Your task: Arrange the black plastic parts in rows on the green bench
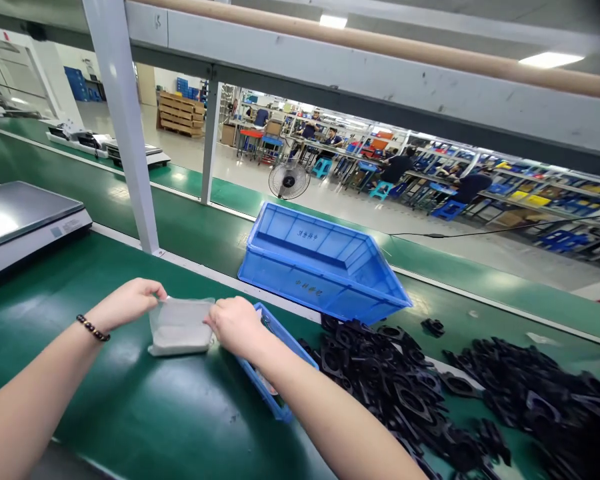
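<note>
A translucent plastic bag (183, 327) with pale contents stands on the green table surface (180, 407). My left hand (133, 303), with a beaded bracelet at the wrist, pinches the bag's upper left corner. At its upper right edge, the closed fingers of my right hand (235, 327) grip the bag. Partly hidden beneath my right hand and forearm is a small blue bin (290, 343) with some items inside that I cannot make out.
Beyond sits a large blue crate (320, 260). Black flat parts (385, 373) lie in heaps at the right. A scale (30, 213) stands at the left, near a white post (125, 133). A fan (289, 180) and seated people are farther back.
</note>
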### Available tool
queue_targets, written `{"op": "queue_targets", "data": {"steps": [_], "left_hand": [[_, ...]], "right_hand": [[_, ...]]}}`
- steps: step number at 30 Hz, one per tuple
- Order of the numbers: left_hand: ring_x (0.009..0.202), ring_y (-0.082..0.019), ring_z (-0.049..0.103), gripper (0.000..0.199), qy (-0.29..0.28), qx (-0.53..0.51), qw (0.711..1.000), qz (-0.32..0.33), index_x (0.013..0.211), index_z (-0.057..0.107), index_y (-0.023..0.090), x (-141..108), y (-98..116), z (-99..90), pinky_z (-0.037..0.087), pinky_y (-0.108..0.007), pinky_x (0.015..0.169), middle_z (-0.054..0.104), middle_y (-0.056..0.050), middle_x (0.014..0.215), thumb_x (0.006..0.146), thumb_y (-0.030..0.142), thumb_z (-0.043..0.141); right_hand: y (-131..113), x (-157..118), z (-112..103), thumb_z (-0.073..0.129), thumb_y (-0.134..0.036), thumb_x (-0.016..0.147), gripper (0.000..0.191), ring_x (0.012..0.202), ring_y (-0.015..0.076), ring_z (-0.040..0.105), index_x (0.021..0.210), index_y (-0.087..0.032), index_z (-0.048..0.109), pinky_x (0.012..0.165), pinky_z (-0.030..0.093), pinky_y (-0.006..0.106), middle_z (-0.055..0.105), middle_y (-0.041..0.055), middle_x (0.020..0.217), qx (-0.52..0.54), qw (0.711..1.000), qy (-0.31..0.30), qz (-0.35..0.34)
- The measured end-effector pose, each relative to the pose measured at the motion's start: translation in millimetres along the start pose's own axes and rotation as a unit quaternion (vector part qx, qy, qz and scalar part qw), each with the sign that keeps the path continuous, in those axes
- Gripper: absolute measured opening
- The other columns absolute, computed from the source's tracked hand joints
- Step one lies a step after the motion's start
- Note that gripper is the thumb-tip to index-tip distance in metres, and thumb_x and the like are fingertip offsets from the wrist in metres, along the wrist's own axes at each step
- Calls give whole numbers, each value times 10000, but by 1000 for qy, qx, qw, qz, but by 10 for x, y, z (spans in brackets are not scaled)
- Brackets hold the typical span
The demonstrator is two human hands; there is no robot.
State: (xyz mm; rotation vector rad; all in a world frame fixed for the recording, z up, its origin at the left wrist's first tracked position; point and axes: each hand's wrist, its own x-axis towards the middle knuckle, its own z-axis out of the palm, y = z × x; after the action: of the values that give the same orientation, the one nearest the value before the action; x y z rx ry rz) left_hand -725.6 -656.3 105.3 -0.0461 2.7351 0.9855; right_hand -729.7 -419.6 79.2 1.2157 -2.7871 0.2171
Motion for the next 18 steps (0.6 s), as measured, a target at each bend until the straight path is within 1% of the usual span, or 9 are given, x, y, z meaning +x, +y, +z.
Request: {"op": "queue_targets", "data": {"steps": [3, 5, 6, 7, 9, 11, 12, 15, 18], "left_hand": [[440, -114, 331, 201, -48, -17, 999, 0, 753, 616, 185, -167, -98, 60, 250, -216, 435, 361, 47, 478, 693, 252, 437], [456, -122, 362, 261, -43, -19, 999, 8, 905, 616, 202, -277, -149, 63, 294, -214, 446, 356, 52, 497, 768, 343, 443], [491, -130, 407, 306, -28, -10, 999, 20, 991, 599, 217, -330, -164, 56, 337, -214, 469, 397, 48, 538, 788, 398, 460], [550, -138, 461, 357, -13, 5, 999, 42, 1067, 572, 237, -380, -171, 47, 383, -217, 506, 460, 37, 614, 792, 447, 483], [719, -161, 545, 431, 2, 54, 993, 101, 1153, 526, 283, -464, -173, 39, 456, -230, 599, 552, -8, 886, 777, 494, 533], [925, -206, 553, 394, -1, 117, 980, 161, 1120, 550, 318, -514, -180, 57, 495, -264, 701, 486, -40, 1173, 767, 492, 562], [1016, -235, 528, 339, 2, 149, 971, 186, 1069, 580, 323, -525, -191, 73, 500, -295, 755, 434, -40, 1255, 769, 480, 564], [1110, -277, 482, 216, 43, 217, 946, 235, 966, 619, 312, -531, -251, 122, 485, -385, 849, 379, -35, 1325, 815, 424, 512], [1121, -276, 482, 206, 81, 242, 927, 275, 979, 610, 295, -554, -306, 136, 481, -412, 866, 344, -43, 1362, 855, 364, 460]], "right_hand": [[-52, -159, -14, 434, -383, 911, 322, 722, 173, 594, 819, -154, 640, 626, 394, 273, 611, 54, 755, 8, 1000, -20, -20], [-17, -189, -44, 500, -468, 861, 326, 724, 165, 588, 885, -178, 645, 619, 399, 266, 603, 54, 850, 20, 999, -26, -17], [14, -182, -62, 544, -485, 829, 323, 735, 163, 587, 919, -192, 647, 620, 401, 261, 597, 57, 905, 24, 999, -32, -14], [50, -164, -78, 582, -474, 806, 309, 749, 162, 588, 942, -205, 649, 621, 402, 255, 593, 56, 942, 30, 999, -42, -14], [116, -110, -96, 598, -400, 812, 227, 769, 152, 590, 933, -216, 657, 618, 395, 237, 601, 42, 932, 43, 996, -68, -25], [155, -55, -92, 558, -346, 849, 179, 776, 140, 590, 874, -206, 667, 613, 384, 222, 614, 26, 863, 55, 994, -86, -45], [163, -35, -87, 541, -337, 861, 189, 775, 135, 590, 849, -198, 668, 611, 380, 219, 619, 22, 845, 57, 993, -90, -53], [149, -20, -90, 524, -315, 872, 212, 781, 134, 590, 812, -176, 672, 619, 376, 221, 629, 35, 857, 49, 993, -91, -62], [114, -53, -141, 528, -285, 866, 205, 772, 138, 593, 793, -165, 678, 617, 376, 226, 633, 45, 853, 36, 992, -100, -64]]}}
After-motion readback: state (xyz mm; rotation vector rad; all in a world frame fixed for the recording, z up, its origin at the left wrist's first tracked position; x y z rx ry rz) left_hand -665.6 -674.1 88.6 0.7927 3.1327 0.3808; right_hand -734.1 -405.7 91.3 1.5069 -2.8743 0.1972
